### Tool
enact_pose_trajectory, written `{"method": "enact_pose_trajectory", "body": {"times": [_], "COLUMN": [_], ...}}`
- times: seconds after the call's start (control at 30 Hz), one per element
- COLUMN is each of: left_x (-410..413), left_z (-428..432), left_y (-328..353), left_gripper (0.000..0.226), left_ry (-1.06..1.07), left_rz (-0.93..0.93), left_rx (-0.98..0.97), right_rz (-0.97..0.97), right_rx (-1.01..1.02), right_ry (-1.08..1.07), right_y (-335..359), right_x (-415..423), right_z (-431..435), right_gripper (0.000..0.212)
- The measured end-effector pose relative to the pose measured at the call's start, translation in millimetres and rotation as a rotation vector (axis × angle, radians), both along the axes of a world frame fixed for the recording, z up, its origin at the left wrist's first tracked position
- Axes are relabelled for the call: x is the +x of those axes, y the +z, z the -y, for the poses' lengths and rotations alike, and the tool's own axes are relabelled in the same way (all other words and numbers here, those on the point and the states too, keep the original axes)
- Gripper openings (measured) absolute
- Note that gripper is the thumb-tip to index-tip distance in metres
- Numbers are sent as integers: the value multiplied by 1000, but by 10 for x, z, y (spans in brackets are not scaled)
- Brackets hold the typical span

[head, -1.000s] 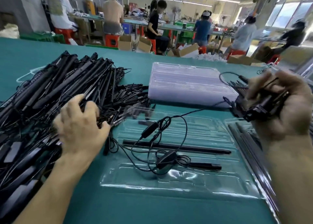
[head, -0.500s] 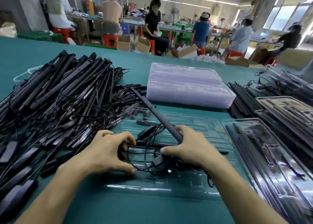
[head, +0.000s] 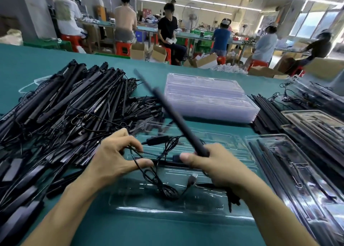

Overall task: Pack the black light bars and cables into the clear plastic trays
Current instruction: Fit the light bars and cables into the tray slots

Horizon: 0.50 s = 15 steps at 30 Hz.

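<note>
Here, the right hand (head: 219,169) sits low over the clear tray (head: 167,207), its fingers and thumb curled tight round the near end of a black light bar (head: 173,113). The bar slants up and away to the left and is blurred along its length. The left hand (head: 115,158) hovers at the tray's left edge, palm down, with thumb and curled fingers pinching the thin black cable (head: 160,184). The cable loops across the tray (its inline switch (head: 158,140) lies just beyond the fingertips). A heap of loose bars (head: 61,104) covers the green table (head: 130,232) on the left. A stack of empty trays (head: 208,100) stands behind and a packed tray (head: 290,164) lies to the right. White print on some of the heaped bars is too blurred to read.
</note>
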State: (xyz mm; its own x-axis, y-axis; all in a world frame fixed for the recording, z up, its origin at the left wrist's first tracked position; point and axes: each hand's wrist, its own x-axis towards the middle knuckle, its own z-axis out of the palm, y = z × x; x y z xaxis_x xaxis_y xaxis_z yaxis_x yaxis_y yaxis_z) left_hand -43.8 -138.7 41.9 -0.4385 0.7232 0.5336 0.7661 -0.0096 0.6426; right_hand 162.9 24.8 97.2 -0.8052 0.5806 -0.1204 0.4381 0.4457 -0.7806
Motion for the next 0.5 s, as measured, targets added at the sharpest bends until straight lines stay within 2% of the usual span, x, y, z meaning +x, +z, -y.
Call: {"method": "enact_pose_trajectory", "body": {"times": [0.1,0.17,0.27,0.3,0.4,0.5], "left_x": [46,52,20,4,-60,-133], "left_z": [-9,-37,-43,-39,-28,-5], "left_y": [46,44,-13,-32,-69,-95], "left_gripper": [55,59,61,58,29,20], "left_ry": [21,9,63,85,132,192], "left_rz": [34,-18,-79,-97,-172,-204], "left_rx": [44,53,93,94,122,158], "right_rz": [-291,-369,-460,-499,-551,-520], "right_rx": [-264,-294,-311,-331,-399,-412], "right_ry": [-13,-24,-95,-112,-183,-277], "right_y": [156,205,205,203,182,143], "right_x": [69,57,11,-2,-35,-40], "right_z": [-27,-19,-10,-2,12,-34], "right_gripper": [45,40,43,41,26,22]}}
